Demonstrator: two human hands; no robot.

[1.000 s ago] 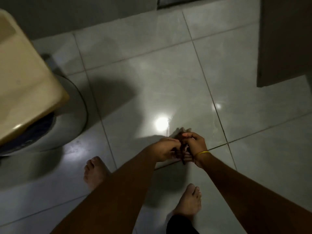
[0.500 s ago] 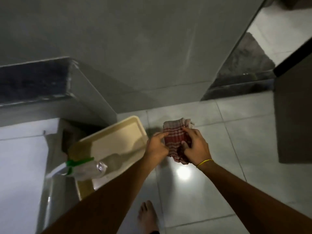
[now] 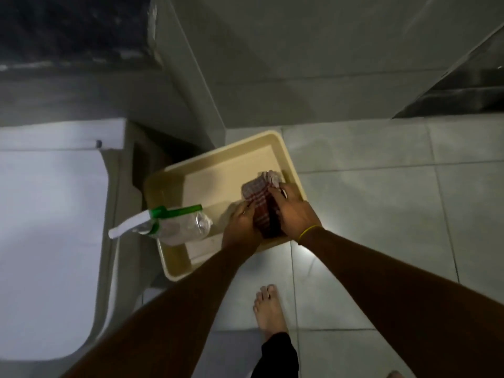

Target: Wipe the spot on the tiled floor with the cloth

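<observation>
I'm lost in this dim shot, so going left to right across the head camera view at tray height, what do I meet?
Spray bottle → left hand → cloth → right hand → bare floor tiles.

The red-and-white checked cloth, folded into a wad, sits at the tray's four-o'clock corner, above the pale glossy tiled floor.

The dim, soft-focused frame is lit mainly by a glare patch on the tiled floor at centre, with upper corners dark and edges bowed.
</observation>
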